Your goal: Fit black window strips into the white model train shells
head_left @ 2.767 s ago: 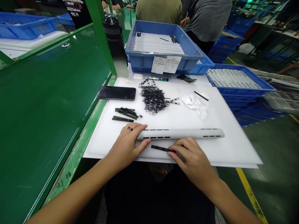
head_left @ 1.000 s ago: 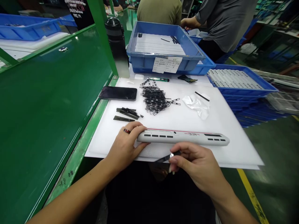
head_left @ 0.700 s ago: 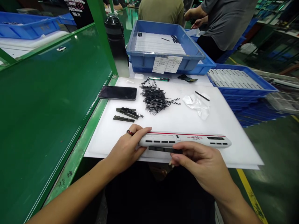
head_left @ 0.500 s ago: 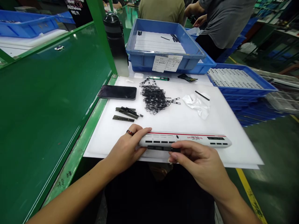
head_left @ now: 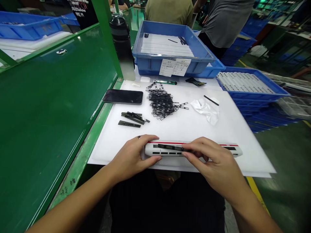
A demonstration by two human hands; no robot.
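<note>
A white toy-train body (head_left: 167, 151) with a red stripe and dark windows lies across the front of the white board. My left hand (head_left: 132, 157) grips its left end between thumb and fingers. Between thumb and fingertips, my right hand (head_left: 209, 155) pinches a dark window strip (head_left: 170, 147), held over the train's side and slightly tilted. That hand hides the middle of the train. Behind are a heap of black frames (head_left: 161, 102) and, to its left, several dark strips (head_left: 130, 124).
A phone (head_left: 123, 96), a bottle (head_left: 122, 48) and a green cutter (head_left: 167, 83) lie or stand farther back. Crumpled white film (head_left: 206, 110) is at right. Blue trays (head_left: 150, 61) stand behind; people are beyond them.
My right hand has raised the dark strip from the train's near edge to over its side. The train has rolled slightly, and my left thumb has shifted right along its near edge.
</note>
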